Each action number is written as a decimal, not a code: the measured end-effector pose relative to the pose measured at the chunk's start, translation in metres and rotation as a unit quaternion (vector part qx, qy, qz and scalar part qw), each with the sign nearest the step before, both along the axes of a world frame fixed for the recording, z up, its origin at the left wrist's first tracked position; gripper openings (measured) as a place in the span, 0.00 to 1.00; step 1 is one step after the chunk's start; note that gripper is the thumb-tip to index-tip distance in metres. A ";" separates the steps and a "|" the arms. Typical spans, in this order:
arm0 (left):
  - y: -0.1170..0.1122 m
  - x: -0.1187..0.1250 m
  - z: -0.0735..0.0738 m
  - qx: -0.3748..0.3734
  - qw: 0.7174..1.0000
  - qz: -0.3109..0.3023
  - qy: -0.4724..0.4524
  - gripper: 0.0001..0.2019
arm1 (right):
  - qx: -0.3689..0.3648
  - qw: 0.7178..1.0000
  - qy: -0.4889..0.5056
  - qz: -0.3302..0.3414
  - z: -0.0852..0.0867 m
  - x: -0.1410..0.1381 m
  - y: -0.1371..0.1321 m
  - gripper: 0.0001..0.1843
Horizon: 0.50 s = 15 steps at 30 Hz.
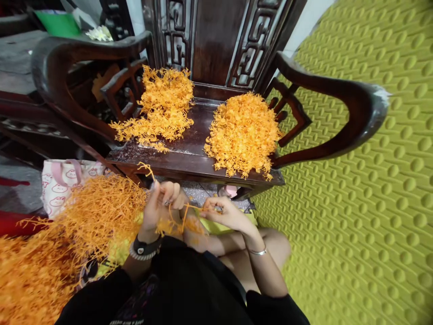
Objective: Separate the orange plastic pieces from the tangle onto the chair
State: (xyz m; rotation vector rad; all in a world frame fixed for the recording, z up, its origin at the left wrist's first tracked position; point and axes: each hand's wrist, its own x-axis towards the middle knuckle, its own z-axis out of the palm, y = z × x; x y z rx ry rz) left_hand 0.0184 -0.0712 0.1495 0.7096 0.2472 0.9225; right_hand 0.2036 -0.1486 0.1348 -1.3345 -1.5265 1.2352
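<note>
Above my lap, my left hand [156, 204] pinches a thin orange plastic stem [148, 169], whose branched tip sticks up past the fingertips. My right hand [227, 213] is closed too, its thumb and finger on the end of an orange strand [192, 206] that stretches across toward my left hand. Small orange pieces [182, 226] dangle below, blurred. On the dark wooden chair seat [199, 122] ahead lie two heaps of small orange plastic flower pieces, a left heap [165, 106] and a right heap [244, 134].
Tangled orange stems [108, 207] pile up at my left, beside more orange pieces [30, 275]. A white patterned bag [56, 187] with pink handles stands behind them. Curved chair arms [365, 108] flank the seat. Yellow-green bumpy matting [355, 216] spreads at right. A green container [59, 22] sits back left.
</note>
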 end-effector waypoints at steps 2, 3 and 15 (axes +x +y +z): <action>0.000 -0.001 -0.006 0.014 1.000 0.002 0.025 0.29 | 0.003 1.000 -0.014 -0.018 -0.004 0.002 -0.004 0.12; 0.000 -0.002 -0.009 0.022 0.999 0.006 0.037 0.30 | 0.010 0.999 -0.019 -0.028 -0.005 0.001 -0.006 0.11; 0.056 -0.032 -0.156 0.114 0.875 0.092 0.462 0.15 | 0.124 0.899 0.056 -0.415 -0.027 0.021 -0.060 0.23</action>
